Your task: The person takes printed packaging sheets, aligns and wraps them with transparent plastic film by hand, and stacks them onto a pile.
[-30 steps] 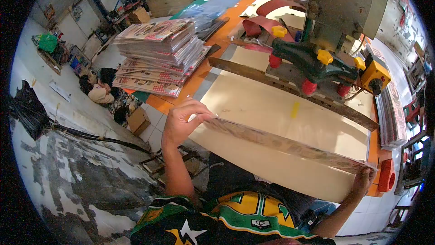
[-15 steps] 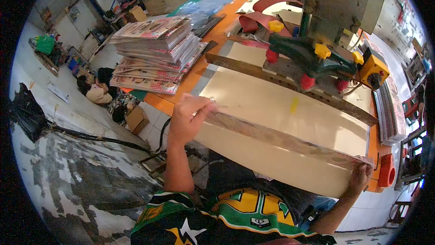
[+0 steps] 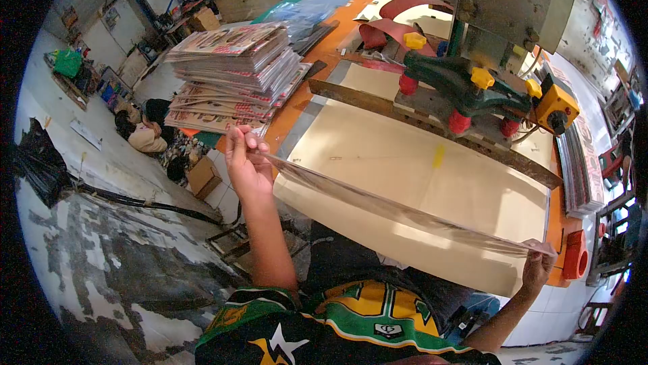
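Observation:
A long, narrow strip of clear plastic film (image 3: 391, 203) stretches slantwise between my two hands, over the cream sheet (image 3: 378, 142) on the work surface. My left hand (image 3: 248, 162) is closed in a pinch at the strip's left end, just beyond the sheet's left edge. At the lower right corner of the sheet, my right hand (image 3: 538, 264) grips the other end, its fingers partly hidden from view. Beyond the sheet stands a press machine with a long metal bar (image 3: 432, 127) and yellow knobs (image 3: 482, 78).
A tall stack of printed plastic packs (image 3: 229, 75) stands at the orange table's (image 3: 287, 119) left edge. More packs (image 3: 582, 173) lie to the right, near a red ring-shaped object (image 3: 575, 255). A yellow control box (image 3: 557, 103) sits on the machine. Another person (image 3: 145, 129) is at the far left.
My left hand has moved left and slightly up, carrying its end of the strip off the sheet's edge. The strip now looks tauter and narrower. My right hand has stayed nearly in place.

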